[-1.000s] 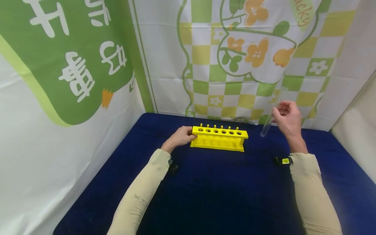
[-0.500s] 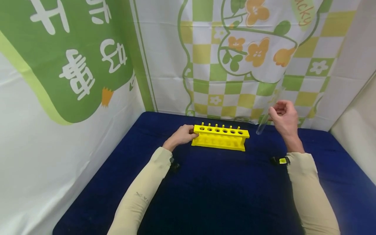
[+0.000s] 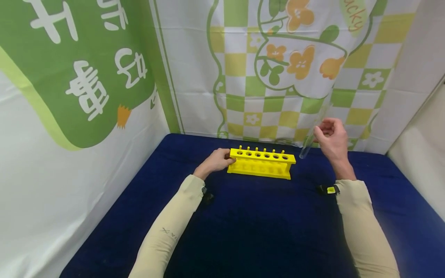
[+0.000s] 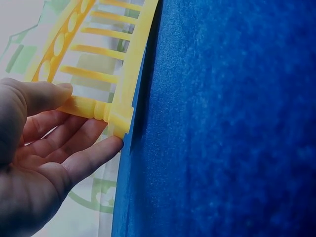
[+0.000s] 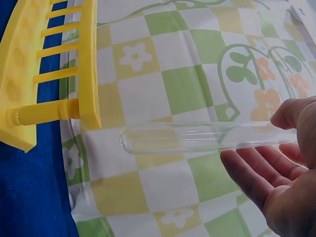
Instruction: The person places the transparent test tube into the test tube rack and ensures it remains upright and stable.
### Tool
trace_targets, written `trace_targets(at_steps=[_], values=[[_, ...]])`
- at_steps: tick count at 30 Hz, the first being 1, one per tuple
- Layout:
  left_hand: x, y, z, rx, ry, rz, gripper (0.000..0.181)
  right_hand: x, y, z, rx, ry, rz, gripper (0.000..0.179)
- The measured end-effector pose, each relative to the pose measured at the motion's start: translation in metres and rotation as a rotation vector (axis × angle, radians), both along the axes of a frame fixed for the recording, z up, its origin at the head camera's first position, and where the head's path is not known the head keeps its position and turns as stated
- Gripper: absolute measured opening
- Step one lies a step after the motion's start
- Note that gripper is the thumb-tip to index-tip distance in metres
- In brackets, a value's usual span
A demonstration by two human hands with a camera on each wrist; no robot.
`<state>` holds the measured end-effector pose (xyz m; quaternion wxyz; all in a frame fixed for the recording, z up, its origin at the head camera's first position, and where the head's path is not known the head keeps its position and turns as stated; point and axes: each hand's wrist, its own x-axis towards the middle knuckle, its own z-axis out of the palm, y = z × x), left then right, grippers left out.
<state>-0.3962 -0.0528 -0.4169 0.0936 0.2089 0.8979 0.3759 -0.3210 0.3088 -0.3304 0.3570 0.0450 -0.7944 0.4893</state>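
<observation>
A yellow test tube rack (image 3: 259,173) stands upright on the dark blue cloth, with a row of round holes and a row of pegs behind them. At its left end my left hand (image 3: 216,160) grips the end post, thumb in front, as the left wrist view shows the hand (image 4: 54,143) up close. My right hand (image 3: 333,139) pinches a clear glass test tube (image 3: 306,147) between thumb and fingers. The tube is tilted, its rounded bottom pointing down and left, just right of the rack and apart from it. No tube shows in the rack's holes.
Blue cloth (image 3: 264,224) covers the table. Behind its far edge hangs a patterned curtain (image 3: 243,88), and a white and green curtain (image 3: 114,170) borders the left side.
My right hand has moved left with the test tube, bringing it closer to the rack. My left hand keeps its grip on the rack, which sits nearly where it was.
</observation>
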Motion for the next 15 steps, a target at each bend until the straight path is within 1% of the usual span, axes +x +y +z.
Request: trace_targets(at_steps=[3, 6, 12, 15], values=[[-0.001, 0.001, -0.001, 0.009, -0.002, 0.002, 0.031, 0.0, -0.001, 0.0, -0.003, 0.0, 0.008, 0.035], [-0.002, 0.001, -0.003, 0.018, -0.005, 0.006, 0.03, 0.002, -0.003, 0.001, -0.008, -0.006, 0.011, 0.034], [-0.002, 0.003, -0.003, 0.026, -0.011, 0.012, 0.031, 0.016, -0.016, 0.013, -0.013, 0.02, 0.049, 0.026], [-0.003, 0.003, -0.003, 0.024, -0.001, 0.014, 0.03, 0.018, -0.017, 0.015, -0.012, 0.035, 0.063, 0.025]])
